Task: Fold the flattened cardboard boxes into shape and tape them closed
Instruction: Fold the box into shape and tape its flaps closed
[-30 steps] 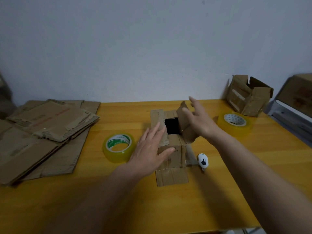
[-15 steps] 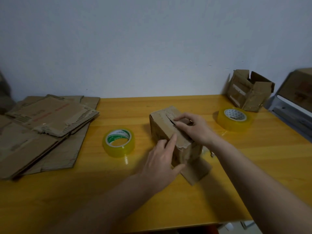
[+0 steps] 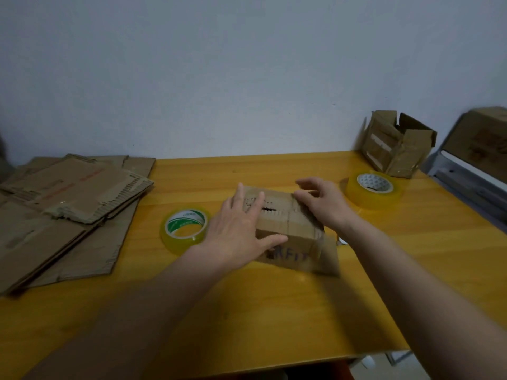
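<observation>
Since half a second ago the small brown cardboard box has swung round so its long side now faces the camera, and both hands have shifted on it. Left hand lies flat on the left end of the box top, fingers straight and spread, thumb stretched along the front top edge, so it's pressing, not gripping. Right hand sits at the right end of the top with fingers loosely bent and apart; the fingertips seem to touch the flap there, but it's a bit blurred so I can't tell if anything is pinched.

The top flaps are folded down and meet along a ragged seam with a dark slit left open in the middle. No tape across it that I can see. Some blue lettering shows on the front face, too smeared to read. One loose flap sticks out flat onto the yellow wooden bench at the box's lower right.

Just left of the box, close to the left wrist, lies a roll of clear yellowish tape with a green and white core. A second clear tape roll with a white patterned core lies to the right, near the right hand but apart from it. Behind that one, against the pale wall, stands an open, battered brown cardboard box. On the bench's left end is a stack of flattened brown cardboard boxes.
</observation>
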A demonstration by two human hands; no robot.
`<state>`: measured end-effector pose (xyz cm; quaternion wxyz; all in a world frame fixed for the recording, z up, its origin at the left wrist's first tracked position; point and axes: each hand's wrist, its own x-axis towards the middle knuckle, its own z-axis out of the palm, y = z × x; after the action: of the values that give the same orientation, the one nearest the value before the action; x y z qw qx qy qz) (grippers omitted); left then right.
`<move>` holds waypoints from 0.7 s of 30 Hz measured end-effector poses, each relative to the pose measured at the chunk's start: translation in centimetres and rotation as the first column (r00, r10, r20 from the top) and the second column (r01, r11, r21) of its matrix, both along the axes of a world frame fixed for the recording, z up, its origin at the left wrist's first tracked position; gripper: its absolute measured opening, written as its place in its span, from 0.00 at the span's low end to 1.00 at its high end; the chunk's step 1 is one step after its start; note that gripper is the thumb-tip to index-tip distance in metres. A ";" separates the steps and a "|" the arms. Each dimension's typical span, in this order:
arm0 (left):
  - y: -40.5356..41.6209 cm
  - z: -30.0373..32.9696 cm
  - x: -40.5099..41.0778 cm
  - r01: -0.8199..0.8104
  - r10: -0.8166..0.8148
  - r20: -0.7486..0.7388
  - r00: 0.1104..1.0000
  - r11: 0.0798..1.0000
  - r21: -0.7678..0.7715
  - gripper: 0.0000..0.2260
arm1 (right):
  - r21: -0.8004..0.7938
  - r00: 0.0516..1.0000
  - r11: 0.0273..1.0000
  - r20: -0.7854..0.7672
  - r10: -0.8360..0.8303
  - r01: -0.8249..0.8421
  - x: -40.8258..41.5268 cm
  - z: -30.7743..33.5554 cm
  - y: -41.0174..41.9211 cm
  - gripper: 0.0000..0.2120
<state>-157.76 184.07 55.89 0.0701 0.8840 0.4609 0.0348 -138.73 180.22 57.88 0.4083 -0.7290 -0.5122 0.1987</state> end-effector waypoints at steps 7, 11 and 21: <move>-1.4 0.6 0.8 -0.073 0.077 -0.012 0.997 0.976 0.204 0.44 | -0.100 1.000 0.995 0.013 -0.018 0.019 0.1 -1.0 0.4 0.19; 0.4 0.9 0.7 -0.001 0.008 -0.062 0.998 0.994 0.106 0.47 | -0.135 0.998 0.991 0.052 0.025 -0.017 0.3 -1.1 0.9 0.17; 1.8 0.3 1.1 0.033 -0.032 -0.022 0.999 0.999 0.042 0.53 | -0.152 0.628 0.988 0.772 0.097 0.034 -1.3 -1.1 1.0 0.21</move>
<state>-156.70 185.82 56.16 0.0470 0.8930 0.4463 0.0337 -140.00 181.17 56.75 0.0872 -0.7632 -0.6340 -0.0892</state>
